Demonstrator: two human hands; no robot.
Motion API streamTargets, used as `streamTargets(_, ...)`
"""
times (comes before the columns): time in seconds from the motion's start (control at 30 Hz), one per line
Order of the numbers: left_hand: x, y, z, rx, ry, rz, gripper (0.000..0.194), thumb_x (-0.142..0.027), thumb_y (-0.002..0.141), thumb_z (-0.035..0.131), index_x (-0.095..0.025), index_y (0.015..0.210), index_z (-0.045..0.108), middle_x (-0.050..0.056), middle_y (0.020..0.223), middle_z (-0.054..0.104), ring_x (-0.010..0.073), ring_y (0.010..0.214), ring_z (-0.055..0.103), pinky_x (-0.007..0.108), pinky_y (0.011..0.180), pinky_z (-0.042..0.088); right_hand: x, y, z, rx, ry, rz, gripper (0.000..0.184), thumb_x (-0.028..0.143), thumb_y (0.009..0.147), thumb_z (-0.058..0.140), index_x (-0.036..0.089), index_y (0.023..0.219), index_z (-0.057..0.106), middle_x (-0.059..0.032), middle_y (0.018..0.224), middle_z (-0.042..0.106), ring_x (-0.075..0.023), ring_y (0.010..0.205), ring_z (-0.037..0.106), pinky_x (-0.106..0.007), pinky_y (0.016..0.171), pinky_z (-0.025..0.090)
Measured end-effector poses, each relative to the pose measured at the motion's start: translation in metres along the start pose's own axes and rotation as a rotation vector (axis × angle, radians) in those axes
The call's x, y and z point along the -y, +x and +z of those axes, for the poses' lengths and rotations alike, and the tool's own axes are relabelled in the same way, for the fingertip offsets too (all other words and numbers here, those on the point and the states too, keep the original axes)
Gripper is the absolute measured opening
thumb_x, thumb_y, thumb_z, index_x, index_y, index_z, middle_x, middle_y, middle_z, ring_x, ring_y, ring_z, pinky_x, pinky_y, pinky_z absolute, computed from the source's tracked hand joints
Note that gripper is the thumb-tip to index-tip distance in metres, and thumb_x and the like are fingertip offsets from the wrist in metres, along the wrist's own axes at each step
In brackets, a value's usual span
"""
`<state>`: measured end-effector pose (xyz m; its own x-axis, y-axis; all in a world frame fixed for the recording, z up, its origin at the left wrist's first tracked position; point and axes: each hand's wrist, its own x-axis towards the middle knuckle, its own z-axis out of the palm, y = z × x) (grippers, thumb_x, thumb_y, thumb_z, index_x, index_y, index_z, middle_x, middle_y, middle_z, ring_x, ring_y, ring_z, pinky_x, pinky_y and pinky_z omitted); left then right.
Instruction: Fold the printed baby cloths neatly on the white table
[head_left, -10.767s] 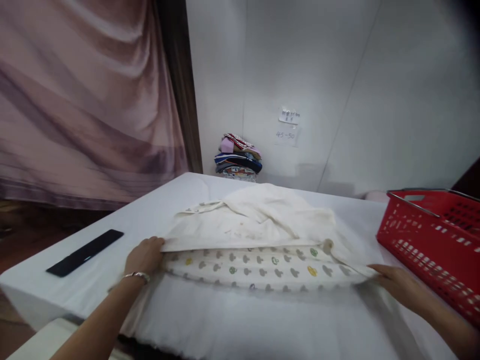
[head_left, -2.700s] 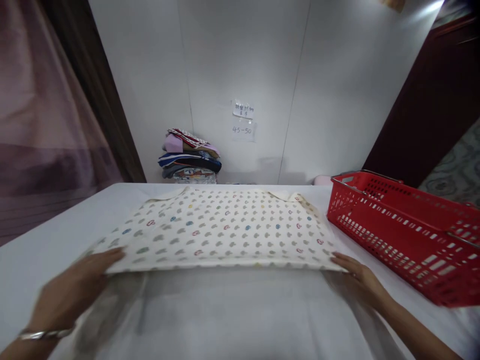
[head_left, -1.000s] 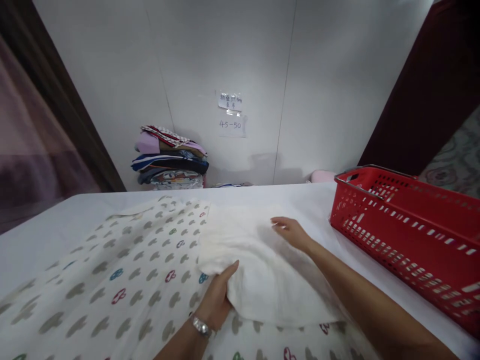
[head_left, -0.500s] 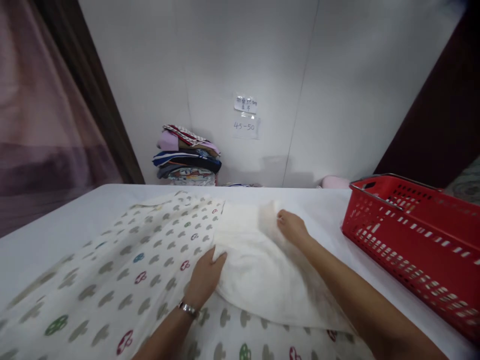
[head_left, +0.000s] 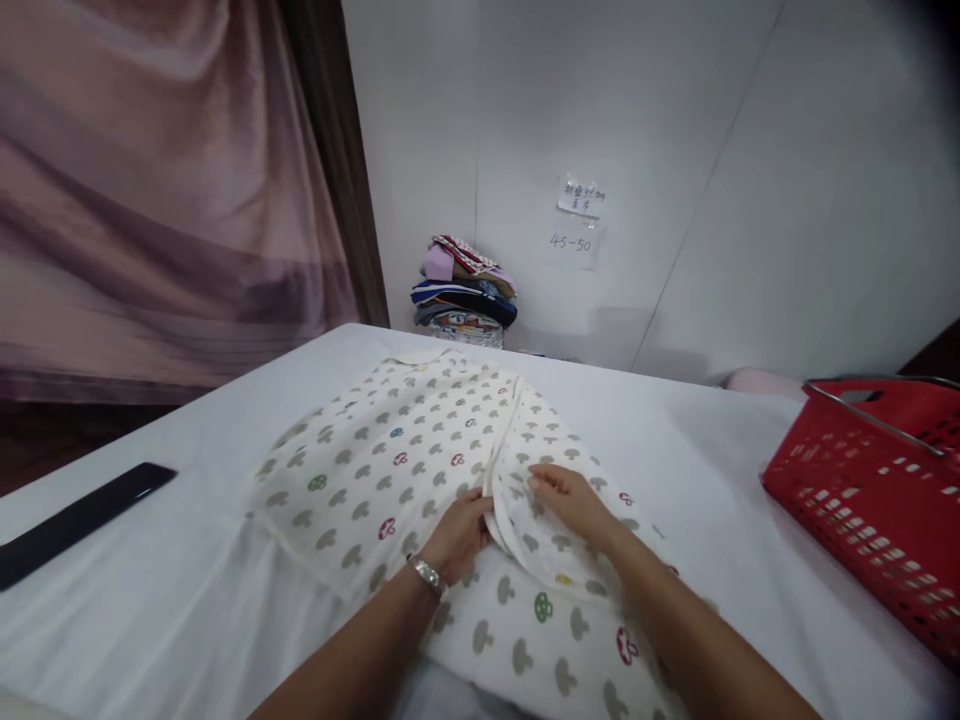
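Left hand (head_left: 459, 535) pinches the folded edge of a white mushroom-print cloth (head_left: 420, 455) on the white-covered table (head_left: 712, 475); the right hand (head_left: 576, 505) curls loosely over it, grip unclear. Farther right stands a red perforated basket (head_left: 862, 510).

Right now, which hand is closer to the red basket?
The right. The right hand is over the mushroom-print cloth, to the left of the red basket and not touching it. The left hand is farther left, at the cloth's folded-over edge.

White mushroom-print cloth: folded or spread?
Partly folded: a printed flap lies over the cloth, its pale edge against the left hand.
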<state>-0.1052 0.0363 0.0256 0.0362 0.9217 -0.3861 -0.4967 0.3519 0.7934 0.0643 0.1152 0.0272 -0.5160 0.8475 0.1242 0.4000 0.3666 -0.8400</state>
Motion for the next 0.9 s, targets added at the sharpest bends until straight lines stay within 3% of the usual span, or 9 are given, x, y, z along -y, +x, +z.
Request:
streamTargets(0.2,0.002,-0.001,-0.001,-0.048,0.082,0.036,0.035,-0.029,0.064,0.067,-0.014,0.095,0.058,0.004,0.076,0.066,0.0146,0.064,0.061,0.022,0.055,0.045,0.033,-0.044,0.029,0.092,-0.19,-0.17,0.055,0.03,0.068,0.069,0.025,0.118,0.047,-0.0037,0.108,0.053,-0.0211,0.094,0.049,-0.031,0.076,0.042)
streamTargets(0.3,0.003,-0.001,-0.002,-0.073,0.134,0.046,0.035,-0.028,0.062,0.068,-0.014,0.092,0.057,0.004,0.075,0.065,0.0146,0.062,0.059,0.025,0.055,0.047,0.029,-0.05,0.035,0.046,-0.253,-0.151,0.032,0.021,0.073,0.059,0.022,0.104,0.053,-0.0031,0.096,0.056,-0.02,0.086,0.051,-0.029,0.07,0.041)
streamTargets(0.4,0.004,0.0,-0.004,-0.092,0.174,0.086,0.03,-0.026,0.062,0.068,-0.014,0.086,0.056,0.004,0.075,0.063,0.0149,0.062,0.058,0.027,0.056,0.048,0.022,-0.044,0.034,-0.023,-0.133,-0.103,0.011,0.018,0.079,0.047,0.02,0.086,0.055,-0.0003,0.077,0.056,-0.0154,0.068,0.05,-0.026,0.062,0.041)
streamTargets(0.5,0.004,-0.001,-0.005,-0.101,0.192,0.105,0.027,-0.025,0.061,0.068,-0.014,0.083,0.056,0.004,0.074,0.062,0.0158,0.064,0.058,0.027,0.055,0.048,0.026,-0.037,0.025,-0.125,-0.019,-0.079,0.012,0.023,0.082,0.046,0.019,0.089,0.055,-0.0005,0.074,0.055,-0.0145,0.063,0.049,-0.023,0.055,0.04)
streamTargets(0.57,0.002,-0.003,-0.005,-0.067,0.186,0.101,0.027,-0.025,0.061,0.068,-0.014,0.084,0.056,0.003,0.074,0.061,0.0157,0.065,0.058,0.027,0.056,0.048,0.034,-0.034,0.021,-0.163,-0.068,-0.124,0.015,0.023,0.082,0.046,0.02,0.093,0.055,-0.0017,0.078,0.055,-0.0153,0.066,0.05,-0.024,0.056,0.041)
streamTargets(0.73,-0.004,-0.008,-0.003,0.036,0.1,0.081,0.023,-0.025,0.065,0.064,-0.015,0.083,0.057,0.001,0.069,0.06,0.0136,0.061,0.057,0.026,0.057,0.048,0.046,-0.037,0.03,-0.03,-0.275,-0.329,0.023,0.015,0.081,0.044,0.022,0.1,0.055,-0.0044,0.088,0.055,-0.0189,0.081,0.052,-0.03,0.071,0.045)
streamTargets(0.9,-0.007,-0.008,-0.005,0.017,0.061,0.079,0.018,-0.021,0.063,0.063,-0.015,0.078,0.055,0.0,0.063,0.059,0.0124,0.056,0.057,0.026,0.055,0.047,0.038,-0.042,0.042,-0.011,-0.41,-0.357,0.037,0.014,0.084,0.04,0.022,0.119,0.047,-0.0074,0.095,0.055,-0.0208,0.086,0.053,-0.034,0.074,0.048)
